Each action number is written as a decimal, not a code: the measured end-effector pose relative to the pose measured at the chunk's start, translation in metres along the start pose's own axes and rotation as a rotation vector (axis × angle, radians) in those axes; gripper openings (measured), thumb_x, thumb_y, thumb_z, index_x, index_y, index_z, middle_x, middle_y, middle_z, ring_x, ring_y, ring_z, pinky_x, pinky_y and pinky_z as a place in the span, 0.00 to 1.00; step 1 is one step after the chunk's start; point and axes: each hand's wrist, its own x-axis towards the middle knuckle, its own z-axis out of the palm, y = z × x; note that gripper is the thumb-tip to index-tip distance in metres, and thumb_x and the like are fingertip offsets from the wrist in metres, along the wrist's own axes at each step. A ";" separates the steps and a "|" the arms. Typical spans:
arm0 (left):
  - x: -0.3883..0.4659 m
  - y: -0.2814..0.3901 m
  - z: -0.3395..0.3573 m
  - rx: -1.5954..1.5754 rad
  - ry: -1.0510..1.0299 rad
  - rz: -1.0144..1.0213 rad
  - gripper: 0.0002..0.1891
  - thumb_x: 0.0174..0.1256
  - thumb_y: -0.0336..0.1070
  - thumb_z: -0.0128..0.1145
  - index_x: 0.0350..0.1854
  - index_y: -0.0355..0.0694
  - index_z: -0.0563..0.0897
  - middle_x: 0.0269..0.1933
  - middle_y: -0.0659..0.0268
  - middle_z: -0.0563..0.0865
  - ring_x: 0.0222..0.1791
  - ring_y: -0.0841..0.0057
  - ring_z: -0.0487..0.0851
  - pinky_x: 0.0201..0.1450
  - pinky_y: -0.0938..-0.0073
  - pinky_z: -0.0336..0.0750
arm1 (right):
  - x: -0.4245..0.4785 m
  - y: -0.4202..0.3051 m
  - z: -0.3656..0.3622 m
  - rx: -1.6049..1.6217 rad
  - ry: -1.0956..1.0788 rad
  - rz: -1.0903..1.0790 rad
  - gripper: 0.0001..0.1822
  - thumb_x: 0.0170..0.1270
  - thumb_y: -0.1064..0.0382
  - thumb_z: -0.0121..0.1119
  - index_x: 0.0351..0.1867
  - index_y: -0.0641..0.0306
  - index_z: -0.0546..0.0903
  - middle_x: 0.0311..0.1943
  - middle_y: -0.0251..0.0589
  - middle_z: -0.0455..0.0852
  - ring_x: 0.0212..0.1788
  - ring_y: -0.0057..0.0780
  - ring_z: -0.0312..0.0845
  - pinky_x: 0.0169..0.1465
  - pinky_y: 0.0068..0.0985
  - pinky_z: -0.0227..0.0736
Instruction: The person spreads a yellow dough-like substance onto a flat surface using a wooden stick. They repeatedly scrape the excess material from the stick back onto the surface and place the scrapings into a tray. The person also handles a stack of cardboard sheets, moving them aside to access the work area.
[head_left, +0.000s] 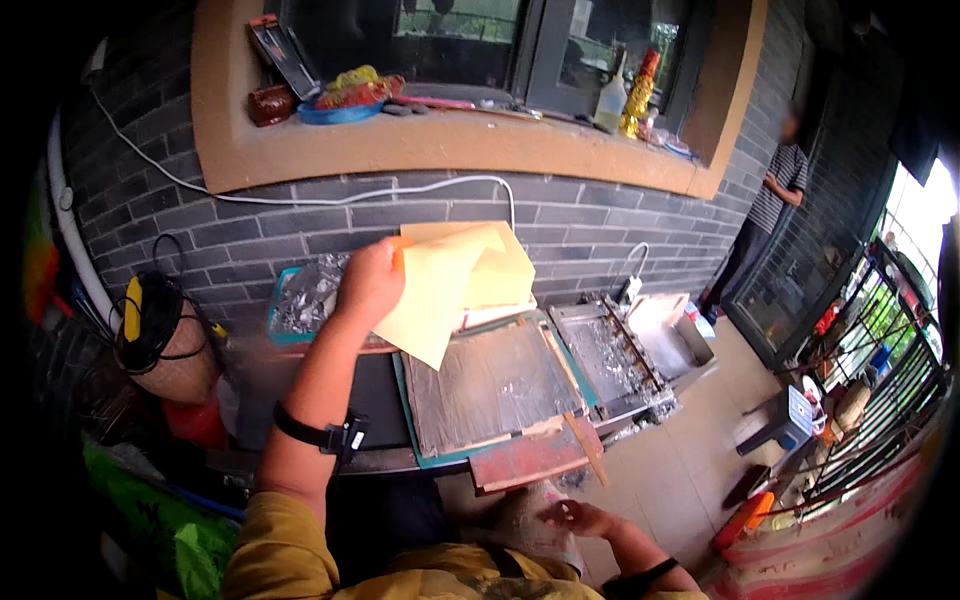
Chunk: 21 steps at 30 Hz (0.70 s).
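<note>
My left hand (373, 279) pinches the upper left edge of a yellow paper sheet (431, 300). The sheet hangs curled, its lower corner over the far left edge of a flat board covered in grey film (495, 390). Behind it stands a stack of yellow paper (506, 262) against the brick wall. A green mat (411, 420) lies under the covered board. My right hand (577, 517) is low by my leg, fingers curled; whether it holds anything is unclear. Nearest it are a worn reddish board (532, 456) and a thin wooden strip (585, 442).
Crumpled silver foil (307, 296) fills a teal tray (281, 337). Right of the mat sits a metal device (607, 352) littered with foil scraps, beside an open metal box (675, 349). A corded roll (161, 337) stands left. A person (780, 180) stands by the door.
</note>
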 end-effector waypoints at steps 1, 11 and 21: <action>0.000 0.000 -0.002 -0.011 -0.010 -0.018 0.14 0.58 0.28 0.48 0.44 0.38 0.83 0.39 0.46 0.84 0.43 0.51 0.83 0.46 0.58 0.77 | 0.003 0.000 0.002 -0.109 -0.062 -0.010 0.19 0.67 0.54 0.58 0.53 0.63 0.74 0.43 0.43 0.85 0.40 0.33 0.80 0.46 0.31 0.73; 0.002 0.007 -0.023 -0.131 -0.095 -0.085 0.09 0.63 0.32 0.53 0.41 0.34 0.82 0.37 0.55 0.87 0.38 0.68 0.85 0.42 0.67 0.76 | 0.021 0.015 0.004 -0.303 -0.269 0.210 0.34 0.62 0.32 0.51 0.47 0.65 0.81 0.34 0.53 0.83 0.41 0.39 0.80 0.40 0.37 0.76; -0.011 0.024 -0.008 -0.793 -0.371 -0.401 0.20 0.61 0.28 0.49 0.57 0.29 0.74 0.47 0.58 0.83 0.42 0.75 0.83 0.45 0.77 0.76 | 0.014 0.116 -0.011 0.123 -0.108 0.517 0.19 0.60 0.51 0.62 0.37 0.69 0.81 0.28 0.45 0.85 0.28 0.32 0.84 0.30 0.28 0.77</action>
